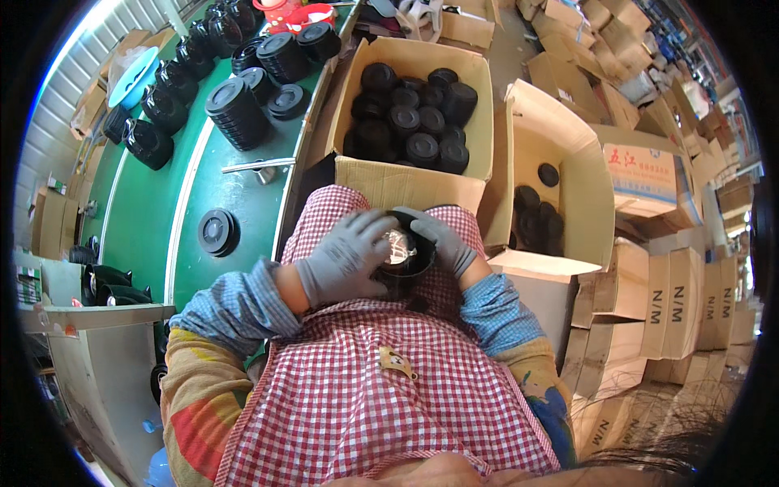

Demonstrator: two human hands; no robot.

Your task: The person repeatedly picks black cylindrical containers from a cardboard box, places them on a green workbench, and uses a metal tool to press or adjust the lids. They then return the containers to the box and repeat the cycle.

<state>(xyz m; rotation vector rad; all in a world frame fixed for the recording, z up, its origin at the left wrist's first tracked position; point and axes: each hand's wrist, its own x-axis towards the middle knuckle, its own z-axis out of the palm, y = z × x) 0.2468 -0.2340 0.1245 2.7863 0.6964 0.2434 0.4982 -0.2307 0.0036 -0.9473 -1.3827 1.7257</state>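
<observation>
Over my lap, a black round, cup-like part lies between my gloved hands, with a shiny, silvery inside facing up. My left hand grips its left side, fingers curled over the rim and slightly blurred. At the far right edge, my right hand is closed round the rim. Just ahead of my knees stands an open cardboard box of black round pieces. A second open carton to its right contains fewer black round pieces.
A green-topped bench runs along the left. It carries stacks of black discs, a black lid, a metal bar, glossy black pots and a blue basin. Stacked cartons stand at right.
</observation>
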